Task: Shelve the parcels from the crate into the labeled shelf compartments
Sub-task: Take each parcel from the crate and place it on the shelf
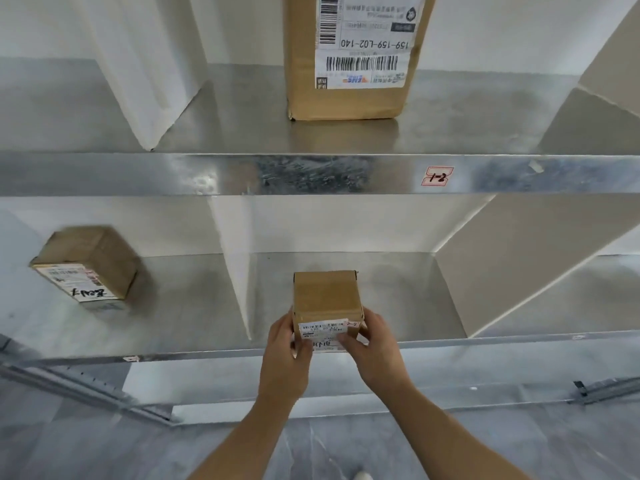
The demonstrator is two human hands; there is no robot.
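Observation:
A small brown cardboard parcel (327, 299) with a white label and a red "2-2" tag sits at the front of the lower shelf's middle compartment (398, 289). My left hand (289, 336) grips its left front side and my right hand (372, 337) grips its right front side, thumbs over the label. A tall parcel (349, 60) with a printed shipping label stands on the upper shelf, whose front edge bears a red "1-2" tag (437, 176). Another small parcel (86, 268) lies in the lower left compartment. The crate is out of view.
White divider panels (232, 258) split the metal shelves into compartments. The upper shelf's metal lip (242, 173) juts out above my hands. Grey floor (104, 445) and metal base rails (86, 386) lie below.

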